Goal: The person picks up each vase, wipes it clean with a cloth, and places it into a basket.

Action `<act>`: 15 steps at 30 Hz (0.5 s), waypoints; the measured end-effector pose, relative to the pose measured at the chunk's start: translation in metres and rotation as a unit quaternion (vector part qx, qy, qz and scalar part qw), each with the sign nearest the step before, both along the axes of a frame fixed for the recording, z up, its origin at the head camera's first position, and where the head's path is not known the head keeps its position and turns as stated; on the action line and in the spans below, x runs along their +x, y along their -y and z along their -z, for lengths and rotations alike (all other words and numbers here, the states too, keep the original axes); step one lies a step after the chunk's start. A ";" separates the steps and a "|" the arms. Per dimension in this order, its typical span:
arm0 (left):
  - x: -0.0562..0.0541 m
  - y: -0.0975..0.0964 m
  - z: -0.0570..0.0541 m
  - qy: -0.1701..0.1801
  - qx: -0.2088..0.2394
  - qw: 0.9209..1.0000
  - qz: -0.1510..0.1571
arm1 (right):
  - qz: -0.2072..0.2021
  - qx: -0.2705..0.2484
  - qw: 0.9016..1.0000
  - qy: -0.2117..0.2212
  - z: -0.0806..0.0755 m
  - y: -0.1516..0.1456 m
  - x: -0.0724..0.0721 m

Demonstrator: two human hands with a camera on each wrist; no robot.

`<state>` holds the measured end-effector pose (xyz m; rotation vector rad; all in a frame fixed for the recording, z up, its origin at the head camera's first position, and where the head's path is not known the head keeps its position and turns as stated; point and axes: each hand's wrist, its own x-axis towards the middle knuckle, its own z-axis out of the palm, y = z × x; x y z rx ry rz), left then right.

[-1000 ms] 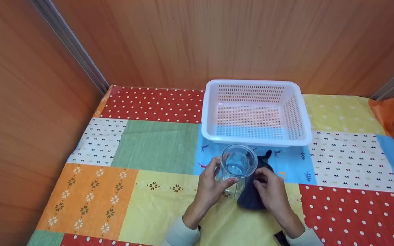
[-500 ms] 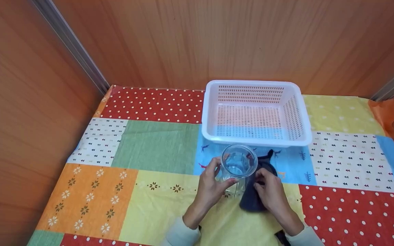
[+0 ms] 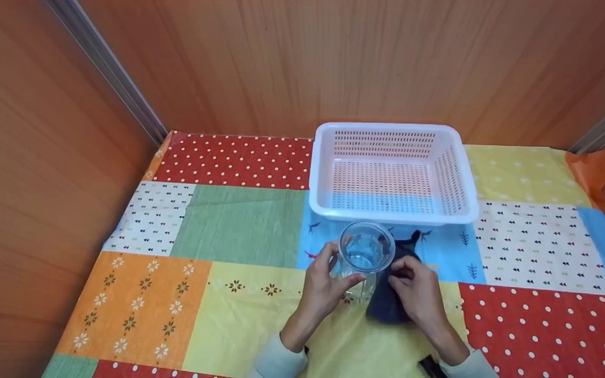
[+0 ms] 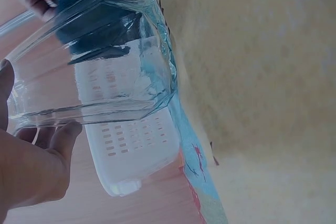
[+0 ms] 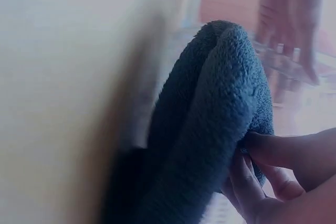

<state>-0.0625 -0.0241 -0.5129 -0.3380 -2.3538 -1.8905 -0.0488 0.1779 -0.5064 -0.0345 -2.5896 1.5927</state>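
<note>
The left hand (image 3: pixel 323 286) has its grip curled round a clear glass jar (image 3: pixel 360 262), mouth up, on the near side of a white basket (image 3: pixel 394 216) at the patchwork-covered bench (image 3: pixel 244 226). Just right of the jar, the right hand (image 3: pixel 422 294) keeps thumb and fingers pinched on a dark fuzzy cloth (image 3: pixel 385 307); whether cloth and glass touch, I cannot tell.

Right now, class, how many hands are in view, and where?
2: the left hand holds the clear glass; the right hand, beside it, grips the dark cloth. No others show.
</note>
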 end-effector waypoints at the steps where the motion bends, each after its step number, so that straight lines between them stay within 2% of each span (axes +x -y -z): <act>1: 0.000 0.000 0.000 0.000 0.000 1.000 0.000 | -0.001 -0.009 1.000 -0.003 -0.005 0.001 0.000; 5: 0.000 0.000 0.000 0.001 0.000 1.000 0.000 | -0.004 -0.041 0.999 -0.015 -0.023 0.001 -0.001; 8: 0.000 0.000 -0.001 0.002 -0.006 1.000 -0.001 | -0.005 -0.045 0.999 -0.011 -0.029 0.001 -0.002; 11: 0.000 0.000 -0.001 0.002 -0.011 1.000 -0.002 | -0.007 -0.029 1.000 0.001 -0.029 0.001 -0.004; 15: 0.000 0.001 -0.002 0.004 -0.012 1.000 -0.003 | -0.016 0.008 1.000 0.009 -0.022 0.001 -0.005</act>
